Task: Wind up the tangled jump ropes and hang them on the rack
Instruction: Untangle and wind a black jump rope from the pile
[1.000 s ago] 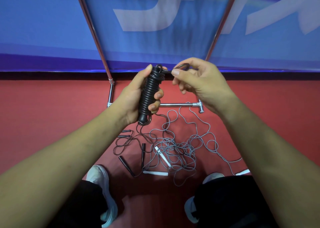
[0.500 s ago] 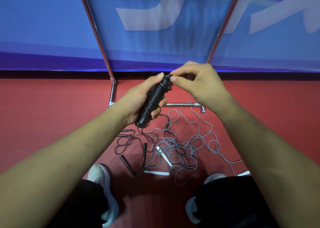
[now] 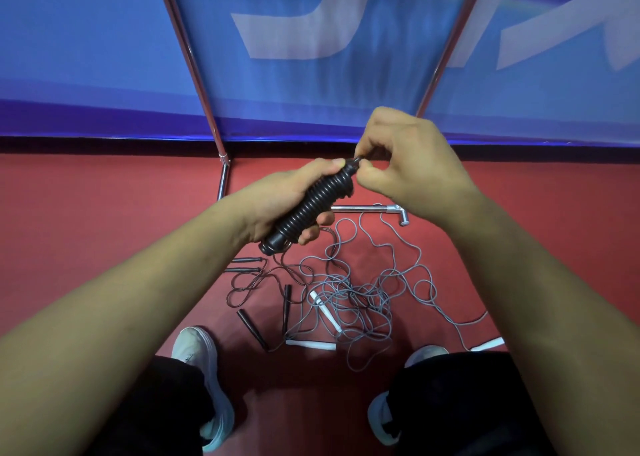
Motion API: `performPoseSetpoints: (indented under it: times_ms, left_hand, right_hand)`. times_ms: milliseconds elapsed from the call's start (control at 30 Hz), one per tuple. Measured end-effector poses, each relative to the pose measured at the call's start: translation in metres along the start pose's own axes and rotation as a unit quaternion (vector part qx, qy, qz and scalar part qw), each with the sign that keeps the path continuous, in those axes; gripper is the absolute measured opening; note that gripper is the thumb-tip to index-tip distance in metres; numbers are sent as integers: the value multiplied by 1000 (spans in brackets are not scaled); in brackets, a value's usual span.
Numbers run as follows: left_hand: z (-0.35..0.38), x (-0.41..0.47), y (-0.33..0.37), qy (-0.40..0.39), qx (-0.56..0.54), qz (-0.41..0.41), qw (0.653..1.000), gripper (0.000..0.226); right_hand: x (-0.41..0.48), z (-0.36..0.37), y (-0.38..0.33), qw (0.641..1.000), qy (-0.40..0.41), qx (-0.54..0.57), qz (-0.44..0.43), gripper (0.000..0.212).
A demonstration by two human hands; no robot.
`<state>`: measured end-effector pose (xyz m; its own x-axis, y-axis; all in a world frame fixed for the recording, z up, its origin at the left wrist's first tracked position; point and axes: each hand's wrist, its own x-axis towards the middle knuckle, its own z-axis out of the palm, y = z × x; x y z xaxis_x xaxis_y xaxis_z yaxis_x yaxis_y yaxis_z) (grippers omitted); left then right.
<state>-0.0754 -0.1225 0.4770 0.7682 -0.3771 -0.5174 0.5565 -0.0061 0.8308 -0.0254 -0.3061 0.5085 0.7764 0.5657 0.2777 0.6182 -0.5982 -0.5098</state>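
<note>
Left hand (image 3: 277,203) grips coil (image 3: 311,210), right hand (image 3: 408,165) pinches its 1 o'clock end, apparently securing it; next, hang on rack (image 3: 194,61) at 12 o'clock.

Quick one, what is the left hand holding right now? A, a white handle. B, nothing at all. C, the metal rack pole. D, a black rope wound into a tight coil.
D: the left hand grips the black wound rope, while the right hand pinches its top end.

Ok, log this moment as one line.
left hand: grips wound black rope | right hand: pinches its top end | grey ropes: tangled on floor
</note>
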Motion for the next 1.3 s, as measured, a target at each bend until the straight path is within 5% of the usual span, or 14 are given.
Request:
performPoseSetpoints:
  times_ms: [167, 300, 533, 767, 1000, 1067, 1200, 1300]
  left_hand:
    - [2, 2, -5, 17, -50, 37, 998, 53]
    - [3, 2, -10, 4, -137, 57, 989, 41]
    - [11, 6, -12, 37, -194, 95, 976, 40]
    - [11, 8, -12, 15, -222, 110, 969, 35]
    - [2, 8, -9, -9, -308, 102, 946, 40]
    - [1, 8, -9, -15, -322, 93, 942, 41]
    - [-2, 8, -10, -7, -327, 77, 942, 36]
    - [-1, 7, -9, -6, -308, 72, 949, 39]
  right_hand:
    - [1, 1, 7, 990, 22, 124, 63, 10]
    - [-1, 7, 16, 914, -5, 362, 183, 18]
    - [1, 10, 12, 885, -29, 388, 256, 11]
    - [0, 10, 11, 856, -18, 441, 270, 11]
    - [0, 1, 8, 753, 27, 630, 190, 22]
    - [0, 1, 11, 786, 22, 597, 158, 16]
    - [-1, 2, 17, 923, 7, 366, 122, 10]
    - [0, 6, 13, 903, 18, 412, 125, 7]
